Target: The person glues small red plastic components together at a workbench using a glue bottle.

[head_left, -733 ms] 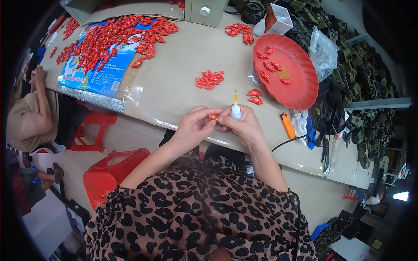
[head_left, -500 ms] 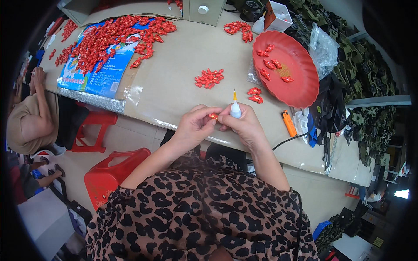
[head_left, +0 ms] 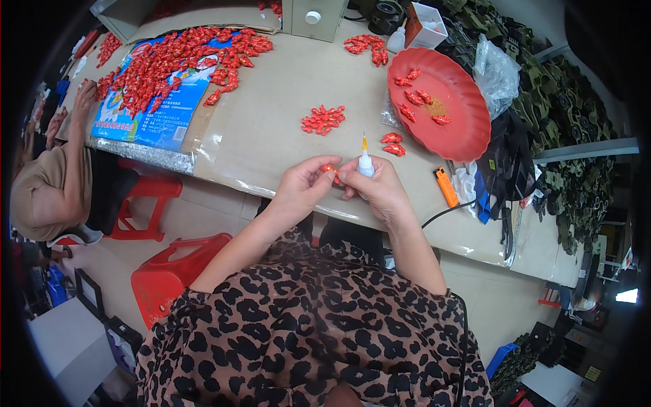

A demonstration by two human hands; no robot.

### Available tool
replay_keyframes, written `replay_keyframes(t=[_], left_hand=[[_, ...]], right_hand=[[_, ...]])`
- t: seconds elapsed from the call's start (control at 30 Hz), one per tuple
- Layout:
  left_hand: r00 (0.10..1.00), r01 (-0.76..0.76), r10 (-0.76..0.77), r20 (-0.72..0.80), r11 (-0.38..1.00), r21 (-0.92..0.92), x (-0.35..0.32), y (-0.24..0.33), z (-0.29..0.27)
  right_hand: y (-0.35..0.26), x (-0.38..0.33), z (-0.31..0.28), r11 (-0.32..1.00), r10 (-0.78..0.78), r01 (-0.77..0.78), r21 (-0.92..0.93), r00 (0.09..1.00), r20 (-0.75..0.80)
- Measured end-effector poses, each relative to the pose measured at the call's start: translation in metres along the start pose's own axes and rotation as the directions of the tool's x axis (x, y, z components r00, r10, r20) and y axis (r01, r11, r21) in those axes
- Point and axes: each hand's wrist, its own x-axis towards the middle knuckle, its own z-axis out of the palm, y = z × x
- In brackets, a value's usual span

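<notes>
Between the fingertips of my left hand [head_left: 302, 184] is a small glossy red figurine [head_left: 329, 168] with gold marks. My right hand [head_left: 381, 191] is wrapped round a small white bottle [head_left: 365, 165] with an amber needle tip pointing up and away. The right thumb and fingers meet the figurine's near side, partly hiding it. Just beyond my hands lies a cluster of red figurines [head_left: 323, 120]. Two more red figurines [head_left: 392, 143] rest to its right, beside a scalloped red dish [head_left: 468, 125] that has several figurines and a gold patch inside.
A big heap of red figurines [head_left: 152, 78] covers a blue printed sheet [head_left: 149, 125] at the far left. An orange lighter [head_left: 446, 187] lies near a black cable. A white box [head_left: 426, 26] and camouflage items [head_left: 576, 136] stand at the right. At left sits another person [head_left: 57, 183].
The figurine has turned in my fingers, showing more red and less gold. My hands stay almost in place. The person at left has raised a hand toward the heap.
</notes>
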Motion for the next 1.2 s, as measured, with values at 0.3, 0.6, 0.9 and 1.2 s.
replay_keyframes(t=[0.3,0.6,0.9,1.2], left_hand=[[1.000,-0.026,0.026,-0.005,1.000,-0.002,0.004,-0.006,-0.003],[0.995,-0.064,0.066,-0.068,0.997,0.031,0.002,-0.007,0.002],[0.987,-0.148,0.136,0.083,0.976,0.159,-0.002,-0.010,-0.011],[0.982,-0.169,0.176,0.071,0.980,-0.102,-0.006,-0.005,-0.003]], right_hand=[[-0.001,0.002,0.002,1.000,0.011,-0.012,-0.027,1.000,-0.013],[0.001,0.004,0.005,0.999,0.034,-0.035,-0.029,0.999,-0.038],[0.010,-0.006,-0.002,0.993,-0.119,0.119,0.001,0.992,-0.030],[0.019,-0.011,-0.003,0.953,-0.301,0.302,0.031,0.952,-0.052]])
